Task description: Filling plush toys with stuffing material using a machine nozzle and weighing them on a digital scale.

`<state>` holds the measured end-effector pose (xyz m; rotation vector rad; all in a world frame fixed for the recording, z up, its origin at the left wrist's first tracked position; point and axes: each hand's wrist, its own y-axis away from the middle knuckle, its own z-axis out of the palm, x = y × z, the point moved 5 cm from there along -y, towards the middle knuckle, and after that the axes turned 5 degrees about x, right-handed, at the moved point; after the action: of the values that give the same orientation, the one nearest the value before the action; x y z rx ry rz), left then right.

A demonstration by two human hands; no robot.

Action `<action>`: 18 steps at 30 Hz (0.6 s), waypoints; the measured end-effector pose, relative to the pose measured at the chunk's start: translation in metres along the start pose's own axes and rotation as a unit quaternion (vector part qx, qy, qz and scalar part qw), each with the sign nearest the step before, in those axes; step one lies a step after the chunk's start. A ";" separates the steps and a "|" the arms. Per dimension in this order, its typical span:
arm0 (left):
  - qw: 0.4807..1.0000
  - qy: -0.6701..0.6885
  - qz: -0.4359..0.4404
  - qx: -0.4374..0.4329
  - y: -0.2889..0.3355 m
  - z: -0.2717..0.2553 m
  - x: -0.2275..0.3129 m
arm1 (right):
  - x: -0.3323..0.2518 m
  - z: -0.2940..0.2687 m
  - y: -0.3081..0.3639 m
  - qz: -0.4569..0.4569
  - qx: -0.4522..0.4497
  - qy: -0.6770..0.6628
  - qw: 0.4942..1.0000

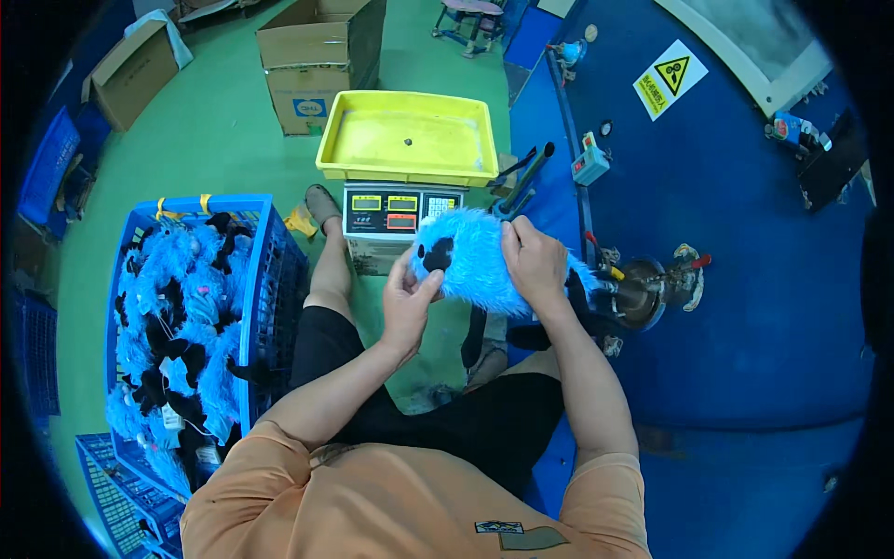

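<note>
A fluffy bright-blue plush toy [480,261] with a black face patch and dark dangling limbs is held up between my two hands, above my lap. My left hand [408,303] pinches its face end, with the thumb beside the black patch. Over the body's other end, my right hand [535,264] is closed on the fur. Just beyond the toy stands a digital scale [358,224], its keypad partly covered by the toy. A shallow yellow tray [410,174] rests on the scale with a small dark bit inside.
At my left, a blue plastic crate [250,317] is heaped with similar blue-and-black plush toys [191,326]. Cardboard boxes [303,84] stand on the green floor ahead. Close on my right is a blue machine panel [745,326] with a metal nozzle fitting [643,293] and a switch box [589,166].
</note>
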<state>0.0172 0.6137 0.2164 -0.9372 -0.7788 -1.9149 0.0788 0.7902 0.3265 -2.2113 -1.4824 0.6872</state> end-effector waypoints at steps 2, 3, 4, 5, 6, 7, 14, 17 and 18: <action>1.000 0.015 0.022 0.013 0.001 -0.004 0.003 | -0.005 0.003 -0.002 0.003 -0.005 -0.005 1.000; 0.999 0.021 0.024 0.025 0.001 -0.007 0.001 | -0.007 0.005 -0.003 0.001 -0.005 -0.006 1.000; 0.999 0.028 0.027 0.038 0.000 -0.011 -0.005 | -0.010 0.006 -0.003 -0.003 -0.005 -0.005 1.000; 0.998 0.028 0.030 0.039 0.000 -0.014 -0.012 | -0.012 0.008 -0.004 -0.008 -0.004 -0.006 1.000; 0.998 0.054 0.018 0.030 -0.001 -0.013 -0.021 | -0.014 0.010 -0.004 -0.012 -0.004 -0.007 1.000; 0.997 0.080 0.007 0.021 -0.002 -0.012 -0.030 | -0.017 0.011 -0.005 -0.017 -0.003 -0.007 1.000; 0.989 0.117 -0.088 -0.018 0.000 0.014 -0.059 | -0.029 0.018 -0.011 -0.024 -0.034 -0.037 0.998; 0.973 0.141 -0.183 0.024 0.003 0.022 -0.074 | -0.033 0.011 -0.012 -0.025 -0.060 -0.041 0.997; 0.974 0.112 -0.191 0.039 0.011 0.031 -0.059 | -0.030 0.008 -0.008 -0.066 -0.051 -0.015 0.996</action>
<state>0.0581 0.6577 0.1858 -0.5353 -0.9416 -2.2541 0.0585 0.7661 0.3303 -2.1606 -1.6960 0.6178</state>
